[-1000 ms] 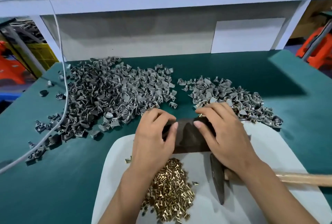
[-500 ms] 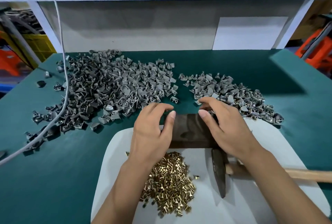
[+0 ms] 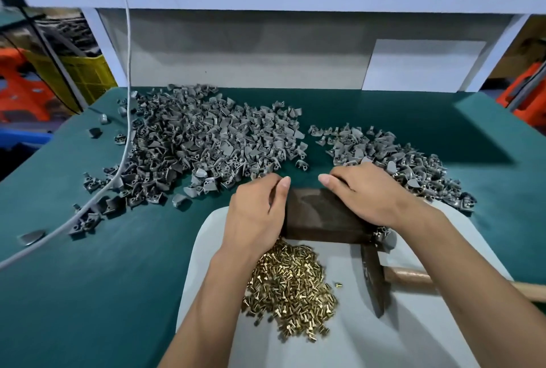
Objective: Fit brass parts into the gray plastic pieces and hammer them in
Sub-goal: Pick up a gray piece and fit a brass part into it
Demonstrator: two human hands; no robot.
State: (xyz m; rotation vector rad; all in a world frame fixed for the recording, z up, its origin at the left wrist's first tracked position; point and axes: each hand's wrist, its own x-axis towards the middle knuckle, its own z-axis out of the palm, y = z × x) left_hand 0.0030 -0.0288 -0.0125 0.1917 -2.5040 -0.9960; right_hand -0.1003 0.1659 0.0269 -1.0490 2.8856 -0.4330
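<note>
A dark brown block (image 3: 322, 217) lies at the far edge of the white board (image 3: 384, 338). My left hand (image 3: 257, 211) grips its left end with curled fingers and the thumb up. My right hand (image 3: 369, 193) lies over its right part, fingers curled past the far edge. A heap of brass parts (image 3: 289, 282) sits on the board under my left wrist. The hammer (image 3: 373, 279) lies on the board right of the heap, its wooden handle running under my right forearm. One gray plastic piece (image 3: 387, 239) shows at the block's right end.
A large pile of gray pieces (image 3: 192, 146) spreads over the green table (image 3: 88, 294) at the far left, and a smaller pile (image 3: 413, 161) lies behind my right hand. A white cable (image 3: 124, 131) hangs across the left pile. A shelf frame stands behind the table.
My two hands have slid apart along the block, so more of its top shows between the thumbs. The hammer and the brass heap have stayed put.
</note>
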